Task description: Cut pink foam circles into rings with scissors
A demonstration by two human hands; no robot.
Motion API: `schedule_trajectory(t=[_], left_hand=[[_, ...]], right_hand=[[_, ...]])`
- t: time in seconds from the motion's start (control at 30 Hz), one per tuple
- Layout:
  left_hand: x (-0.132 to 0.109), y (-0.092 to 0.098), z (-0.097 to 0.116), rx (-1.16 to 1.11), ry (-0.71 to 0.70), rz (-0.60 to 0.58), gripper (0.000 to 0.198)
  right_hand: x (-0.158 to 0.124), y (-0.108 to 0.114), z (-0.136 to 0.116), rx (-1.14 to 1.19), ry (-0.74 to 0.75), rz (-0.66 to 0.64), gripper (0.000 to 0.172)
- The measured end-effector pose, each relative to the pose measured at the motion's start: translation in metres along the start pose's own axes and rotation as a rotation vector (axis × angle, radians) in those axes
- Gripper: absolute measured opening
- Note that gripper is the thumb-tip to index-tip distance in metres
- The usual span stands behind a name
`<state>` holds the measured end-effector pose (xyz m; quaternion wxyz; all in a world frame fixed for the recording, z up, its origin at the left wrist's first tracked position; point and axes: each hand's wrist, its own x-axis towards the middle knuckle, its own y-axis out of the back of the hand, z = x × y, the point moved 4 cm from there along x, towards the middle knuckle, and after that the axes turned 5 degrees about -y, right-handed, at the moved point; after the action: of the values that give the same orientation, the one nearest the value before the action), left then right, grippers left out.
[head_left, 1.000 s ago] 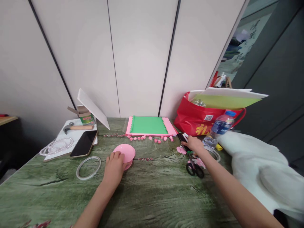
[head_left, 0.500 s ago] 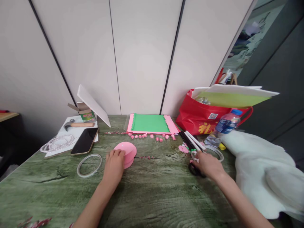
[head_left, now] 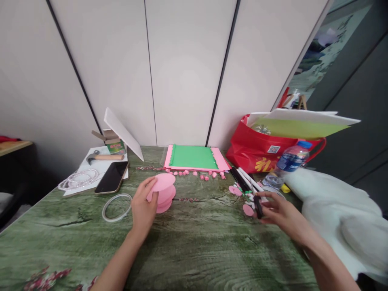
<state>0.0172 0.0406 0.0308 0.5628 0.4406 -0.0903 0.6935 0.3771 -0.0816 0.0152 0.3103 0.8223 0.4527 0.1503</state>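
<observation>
My left hand [head_left: 143,208] pinches the edge of a pink paper circle [head_left: 164,182] between thumb and fingers, tilting it up. Below it, more pink paper circles [head_left: 165,205] lie fanned on the table, partly covered by the hand. On the other side, my right hand [head_left: 280,214] grips the black handles of a pair of scissors [head_left: 258,207]; their blades are hard to make out. Small pink paper pieces [head_left: 235,190] and a pink disc [head_left: 248,209] lie beside the scissors. Black and white pens [head_left: 247,180] lie just beyond.
A tape roll [head_left: 117,207], phone [head_left: 112,177], hammer [head_left: 106,158] and bead strings [head_left: 79,179] sit at left. Green foam sheet [head_left: 193,157] over pink sheets lies at the back, small pink roses [head_left: 202,177] before it. Red bag [head_left: 242,149], bottle [head_left: 287,161] and white bundle [head_left: 336,214] stand right.
My left hand has lifted the top pink circle off the others. The scissors have come up from the tabletop in my right hand, uncovering a pink disc.
</observation>
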Motion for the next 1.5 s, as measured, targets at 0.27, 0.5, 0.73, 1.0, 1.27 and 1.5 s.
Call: schedule_trajectory(t=[0.27,0.5,0.73,1.0,1.27,1.5], left_hand=[[0.001,-0.002,-0.014,-0.415,0.373,0.146,0.029],[0.001,-0.001,-0.043,-0.681,0.669,0.393,0.034],[0.000,0.004,-0.058,-0.627,0.782,0.455,0.022],[0.002,0.002,-0.045,-0.681,0.864,0.403,0.022],[0.004,0.008,-0.044,-0.633,0.889,0.371,0.024],[0.005,0.007,-0.041,-0.612,0.924,0.291,0.024]], right_hand=[[-0.025,-0.073,-0.056,1.075,-0.052,-0.557,0.048],[-0.014,-0.147,-0.097,0.937,0.027,-0.558,0.040],[0.005,-0.169,-0.126,0.865,0.102,-0.537,0.030],[0.004,-0.204,-0.145,0.885,0.098,-0.651,0.034],[-0.001,-0.203,-0.134,0.979,-0.065,-0.655,0.037],[-0.021,-0.206,-0.140,1.046,-0.162,-0.725,0.034]])
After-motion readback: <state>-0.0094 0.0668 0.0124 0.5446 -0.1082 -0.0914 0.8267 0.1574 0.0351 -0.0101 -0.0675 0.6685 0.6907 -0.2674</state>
